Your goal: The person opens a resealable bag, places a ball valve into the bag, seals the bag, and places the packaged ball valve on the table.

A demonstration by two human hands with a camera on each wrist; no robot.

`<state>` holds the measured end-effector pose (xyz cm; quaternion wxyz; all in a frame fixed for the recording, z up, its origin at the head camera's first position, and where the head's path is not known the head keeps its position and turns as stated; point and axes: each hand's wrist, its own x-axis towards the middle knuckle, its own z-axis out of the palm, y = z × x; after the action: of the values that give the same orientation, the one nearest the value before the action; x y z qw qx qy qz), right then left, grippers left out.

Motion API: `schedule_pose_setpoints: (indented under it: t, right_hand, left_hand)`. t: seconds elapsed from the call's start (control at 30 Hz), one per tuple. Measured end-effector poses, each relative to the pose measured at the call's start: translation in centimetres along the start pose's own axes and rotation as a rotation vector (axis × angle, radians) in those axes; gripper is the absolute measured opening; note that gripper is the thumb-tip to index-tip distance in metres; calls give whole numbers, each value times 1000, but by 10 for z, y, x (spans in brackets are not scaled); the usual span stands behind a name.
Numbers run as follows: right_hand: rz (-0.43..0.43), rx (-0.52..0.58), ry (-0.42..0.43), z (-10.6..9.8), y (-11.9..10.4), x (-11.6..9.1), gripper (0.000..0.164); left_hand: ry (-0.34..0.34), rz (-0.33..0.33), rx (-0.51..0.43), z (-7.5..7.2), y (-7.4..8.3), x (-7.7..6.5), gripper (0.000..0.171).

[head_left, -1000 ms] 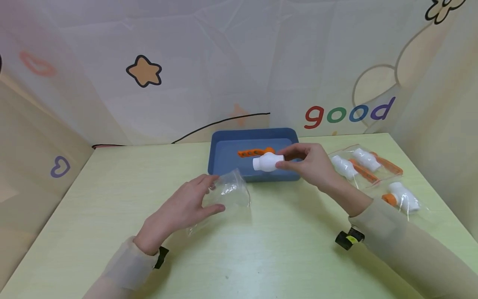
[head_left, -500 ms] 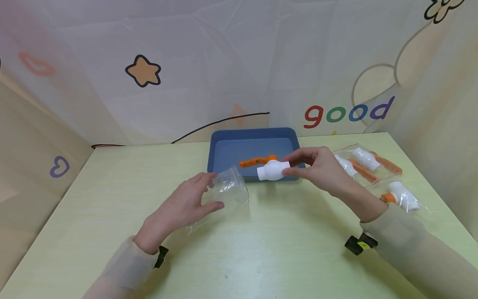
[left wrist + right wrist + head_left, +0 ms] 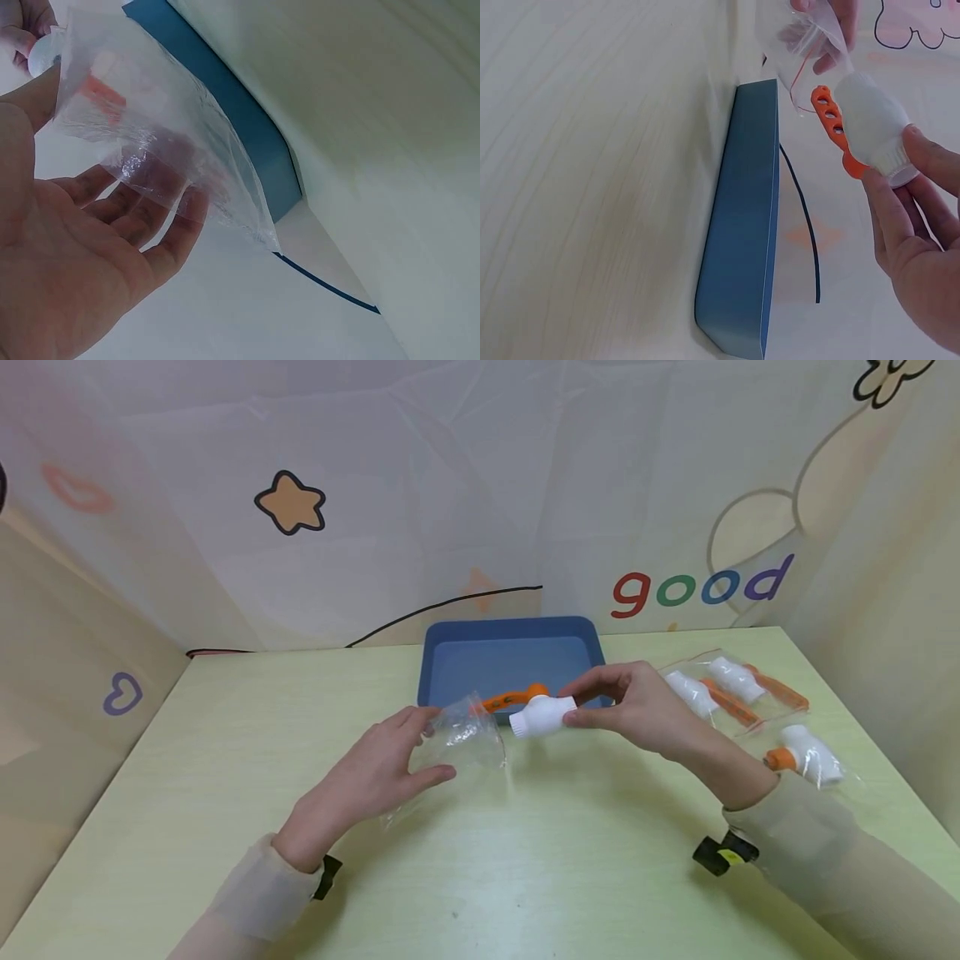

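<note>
A white plastic ball valve (image 3: 543,717) with an orange handle (image 3: 512,699) is held up in front of the tray. My right hand (image 3: 641,710) pinches its right end between thumb and fingers. Its ridged left end and the handle tip point at a clear plastic bag (image 3: 471,739). That bag is in my left hand (image 3: 367,768), fingers bent at its far side and thumb apart. Through the film in the left wrist view, the orange handle (image 3: 105,97) shows. From the right wrist, the valve (image 3: 871,120) stands close to the bag's red-edged mouth.
Behind the hands, a blue tray (image 3: 513,628) stands at the back of the pale table (image 3: 480,877). On the right lie bagged valves: a bag with two valves (image 3: 735,689) and another bagged valve (image 3: 810,756), beside the right forearm. A printed curtain (image 3: 480,485) closes off the back.
My right hand has brought the valve nearer, then left toward the bag, so its handle tip now overlaps the bag's edge in the head view. The left hand has hardly moved.
</note>
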<state>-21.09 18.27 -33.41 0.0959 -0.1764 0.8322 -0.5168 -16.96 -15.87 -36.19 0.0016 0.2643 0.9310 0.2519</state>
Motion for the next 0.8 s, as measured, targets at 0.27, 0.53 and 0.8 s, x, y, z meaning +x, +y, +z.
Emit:
schedule_pose_setpoints:
  t: [0.27, 0.53, 0.8]
  right_hand:
    - [-16, 20, -32, 5, -2, 1, 30]
    - [-18, 41, -61, 8, -2, 1, 29]
    - [-67, 63, -71, 15, 0, 2, 28]
  left_hand:
    - [-12, 4, -32, 0, 4, 1, 73]
    - [-25, 25, -67, 1, 4, 2, 70]
    - [-23, 38, -69, 2, 7, 2, 69]
